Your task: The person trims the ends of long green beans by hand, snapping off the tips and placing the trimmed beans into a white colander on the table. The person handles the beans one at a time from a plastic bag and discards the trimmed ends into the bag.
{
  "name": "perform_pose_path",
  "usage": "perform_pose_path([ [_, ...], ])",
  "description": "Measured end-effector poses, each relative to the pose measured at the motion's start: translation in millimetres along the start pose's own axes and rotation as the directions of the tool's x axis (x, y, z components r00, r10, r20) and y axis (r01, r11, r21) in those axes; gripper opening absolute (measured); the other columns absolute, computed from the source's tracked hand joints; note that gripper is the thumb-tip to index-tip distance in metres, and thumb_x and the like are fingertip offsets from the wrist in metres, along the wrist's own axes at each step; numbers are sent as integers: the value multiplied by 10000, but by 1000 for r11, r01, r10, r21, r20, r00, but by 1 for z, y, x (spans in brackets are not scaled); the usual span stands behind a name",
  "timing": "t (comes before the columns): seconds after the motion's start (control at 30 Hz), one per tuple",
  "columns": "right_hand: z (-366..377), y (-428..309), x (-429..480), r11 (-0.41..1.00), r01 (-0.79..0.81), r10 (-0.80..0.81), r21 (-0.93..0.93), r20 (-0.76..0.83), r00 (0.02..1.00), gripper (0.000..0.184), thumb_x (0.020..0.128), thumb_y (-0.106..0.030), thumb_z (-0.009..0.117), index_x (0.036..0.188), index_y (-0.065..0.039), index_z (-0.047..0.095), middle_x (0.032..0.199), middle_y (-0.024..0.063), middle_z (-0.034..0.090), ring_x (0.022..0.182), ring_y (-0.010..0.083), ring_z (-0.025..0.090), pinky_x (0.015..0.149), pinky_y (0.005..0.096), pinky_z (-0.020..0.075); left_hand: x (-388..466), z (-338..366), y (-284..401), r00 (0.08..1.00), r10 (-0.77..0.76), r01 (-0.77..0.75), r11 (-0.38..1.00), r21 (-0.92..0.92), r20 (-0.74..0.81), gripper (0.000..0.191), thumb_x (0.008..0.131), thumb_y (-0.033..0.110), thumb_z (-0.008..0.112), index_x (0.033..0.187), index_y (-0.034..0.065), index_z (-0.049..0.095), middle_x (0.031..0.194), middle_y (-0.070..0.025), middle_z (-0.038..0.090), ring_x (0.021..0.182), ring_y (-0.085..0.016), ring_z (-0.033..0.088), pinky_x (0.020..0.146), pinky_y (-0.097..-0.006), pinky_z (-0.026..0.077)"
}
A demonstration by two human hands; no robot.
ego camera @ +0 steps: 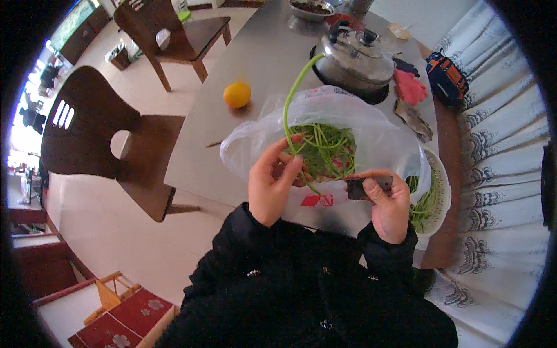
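Observation:
A long, thin green vegetable stem [290,98] runs through the fingers of my left hand [272,182], its upper end arching towards the pot. Between thumb and fingers, my right hand [389,209] grips a small dark flat rectangular piece [369,188], perhaps a blade; its exact kind is unclear. Both hands are over the near side of a thin white plastic bag [383,139] with red printing, spread on the table. Leafy green stems [322,141] lie tangled in the bag's opening. Right of my right hand, a white perforated basket [441,195] holds more green stems [422,209].
On the grey table [196,161] are an orange fruit [237,95] and a lidded steel pot [354,61]. Pink and grey gloves [410,87] lie along the right edge. A metal bowl [311,11] stands at the back. Wooden chairs [87,126] flank the left; a curtain [491,174] hangs right.

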State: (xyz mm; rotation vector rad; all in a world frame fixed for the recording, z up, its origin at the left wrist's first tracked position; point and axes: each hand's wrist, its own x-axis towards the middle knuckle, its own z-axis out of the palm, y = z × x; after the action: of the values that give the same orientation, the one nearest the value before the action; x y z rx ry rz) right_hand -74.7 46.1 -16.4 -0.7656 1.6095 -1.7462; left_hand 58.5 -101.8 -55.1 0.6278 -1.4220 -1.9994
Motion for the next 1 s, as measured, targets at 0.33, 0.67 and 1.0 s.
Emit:
perform_pose_path([
  [0.33, 3, -29, 34, 921, 242, -234, 304, -63, 970, 171, 851, -132, 633, 954, 5, 624, 1130, 173, 614, 936, 172, 614, 684, 241, 520, -1, 4, -12, 918, 379, -365, 694, 621, 116, 298, 802, 23, 632, 1098, 47, 609, 761, -107, 572, 658, -203, 613, 582, -270, 495],
  [0.67, 18, -15, 13, 740, 671, -670, -36, -113, 733, 138, 851, -16, 594, 981, 28, 604, 1050, 185, 616, 961, 235, 606, 877, 351, 465, -2, 20, -1, 789, 614, -454, 588, 669, -4, 280, 748, -29, 654, 1014, 57, 631, 898, -105, 601, 760, -237, 622, 610, -292, 505],
  [1.0, 25, 3, 14, 938, 328, -311, 109, -146, 939, 132, 872, -62, 605, 981, 12, 622, 963, 88, 655, 885, 126, 599, 817, 247, 468, -11, 40, 0, 966, 259, -245, 884, 398, 20, 227, 819, 22, 623, 1045, 37, 609, 870, -86, 623, 787, -152, 633, 634, -272, 518],
])
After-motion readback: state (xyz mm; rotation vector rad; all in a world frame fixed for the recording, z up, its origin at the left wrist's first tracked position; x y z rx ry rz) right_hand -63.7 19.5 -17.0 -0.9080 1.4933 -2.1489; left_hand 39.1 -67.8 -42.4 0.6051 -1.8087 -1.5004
